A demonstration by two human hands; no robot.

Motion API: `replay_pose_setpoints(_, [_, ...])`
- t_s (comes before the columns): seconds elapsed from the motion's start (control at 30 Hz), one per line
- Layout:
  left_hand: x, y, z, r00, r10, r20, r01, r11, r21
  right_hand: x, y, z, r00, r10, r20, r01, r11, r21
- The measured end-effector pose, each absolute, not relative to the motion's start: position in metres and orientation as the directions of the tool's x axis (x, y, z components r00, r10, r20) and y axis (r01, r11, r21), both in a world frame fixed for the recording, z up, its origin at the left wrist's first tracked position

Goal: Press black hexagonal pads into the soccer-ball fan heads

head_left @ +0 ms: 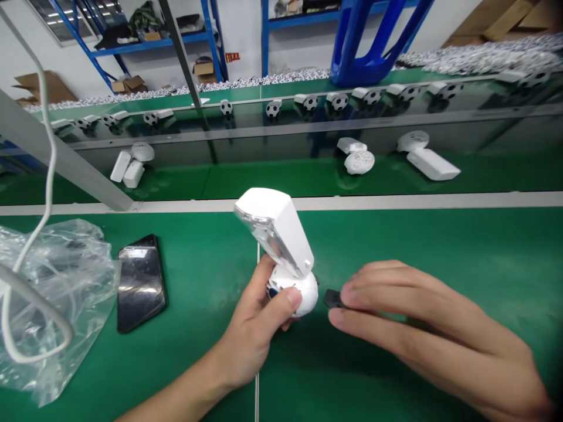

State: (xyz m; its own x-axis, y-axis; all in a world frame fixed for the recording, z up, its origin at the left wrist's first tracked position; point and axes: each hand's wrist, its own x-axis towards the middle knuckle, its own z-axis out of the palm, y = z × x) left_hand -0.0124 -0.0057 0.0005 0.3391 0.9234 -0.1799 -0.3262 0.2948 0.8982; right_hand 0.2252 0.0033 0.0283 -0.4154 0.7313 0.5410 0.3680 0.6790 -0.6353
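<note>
My left hand [259,328] grips a white plastic device from below, with the thumb across its round ball-shaped base [301,292]. A white rectangular block [279,234] with a glossy side rises at a tilt from that base. My right hand [422,322] pinches a small flat black piece [333,299] between thumb and fingertips. That piece is close to the ball's right side, and I cannot tell whether they touch. Part of the black piece is hidden by my fingers.
A black smartphone [141,283] lies on the green bench mat [197,375], next to a crumpled clear plastic bag [53,299] and a white cable [46,176]. Beyond a grey rail, several white device parts [358,161] stand on a further green surface. Blue shelving stands behind.
</note>
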Motion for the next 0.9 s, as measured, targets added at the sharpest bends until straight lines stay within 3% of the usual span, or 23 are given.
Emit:
replay_pose_setpoints(0.1, [-0.013,-0.006,0.002,0.331,0.936,-0.121,-0.308,0.228,0.924,0.217,0.006,0.027,-0.408,0.682,0.607,0.301,0.728,-0.616])
replay_pose_setpoints(0.2, [-0.013,-0.006,0.004,0.321,0.945,-0.061,-0.289,0.159,0.944,0.205,0.005,0.024,-0.269,0.806,0.527,0.262,0.587,-0.766])
replay_pose_setpoints(0.3, [-0.013,-0.006,0.005,0.35,0.936,-0.027,-0.276,0.13,0.952,0.196,0.004,0.023,-0.23,0.906,0.356,0.207,0.403,-0.891])
replay_pose_setpoints(0.4, [-0.013,-0.008,0.004,0.373,0.928,-0.001,-0.238,0.096,0.967,0.192,0.005,0.025,-0.229,0.968,0.1,0.025,0.109,-0.994])
replay_pose_setpoints(0.5, [-0.014,-0.009,0.0,0.392,0.92,-0.01,-0.185,0.089,0.979,0.191,0.007,0.026,-0.249,0.961,-0.121,-0.191,-0.171,-0.967])
replay_pose_setpoints(0.57, [-0.014,-0.009,-0.003,0.41,0.912,-0.017,-0.134,0.078,0.988,0.192,0.009,0.026,-0.269,0.943,-0.196,-0.224,-0.26,-0.939])
replay_pose_setpoints(0.67, [-0.014,-0.009,-0.008,0.426,0.905,-0.007,-0.08,0.045,0.996,0.194,0.01,0.024,-0.28,0.931,-0.236,-0.152,-0.286,-0.946])
replay_pose_setpoints(0.77, [-0.014,-0.009,-0.009,0.42,0.907,0.018,-0.137,0.044,0.99,0.195,0.011,0.018,-0.345,0.907,-0.241,-0.089,-0.287,-0.954])
replay_pose_setpoints(0.9, [-0.014,-0.01,-0.005,0.419,0.908,0.027,-0.131,0.031,0.991,0.192,0.011,0.017,-0.453,0.874,-0.175,-0.113,-0.251,-0.961])
